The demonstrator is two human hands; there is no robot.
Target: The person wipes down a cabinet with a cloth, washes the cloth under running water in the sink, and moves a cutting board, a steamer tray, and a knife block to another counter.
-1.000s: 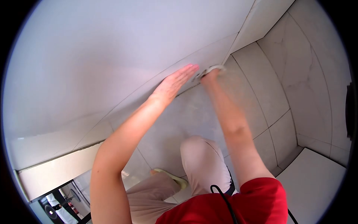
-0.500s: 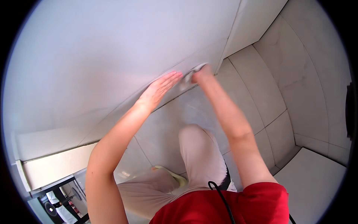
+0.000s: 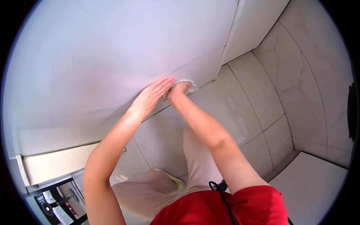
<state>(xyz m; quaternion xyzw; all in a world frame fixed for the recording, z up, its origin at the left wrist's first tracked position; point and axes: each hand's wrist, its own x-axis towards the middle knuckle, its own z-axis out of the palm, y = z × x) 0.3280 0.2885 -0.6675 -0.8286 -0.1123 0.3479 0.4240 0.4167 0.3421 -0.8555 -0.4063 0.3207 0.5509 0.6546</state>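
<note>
My left hand (image 3: 150, 95) lies flat with its fingers stretched out against the white panel (image 3: 112, 45), near its lower edge. Just to the right of those fingertips, my right hand (image 3: 179, 90) presses a crumpled white cloth (image 3: 192, 87) to the lower strip of the panel, close above the floor. Part of the cloth shows on both sides of the right hand; the rest is hidden beneath it. The two hands are almost touching.
Grey floor tiles (image 3: 240, 101) run below the panel to a marbled wall (image 3: 300, 75) at the right. A white flat-topped block (image 3: 311, 183) is at the lower right. A cream ledge (image 3: 56, 165) and a dark-framed opening (image 3: 62, 202) are at the lower left.
My right hand has moved left and down along the panel's base with the cloth. My left hand has shifted left and slightly down, still flat on the panel.
</note>
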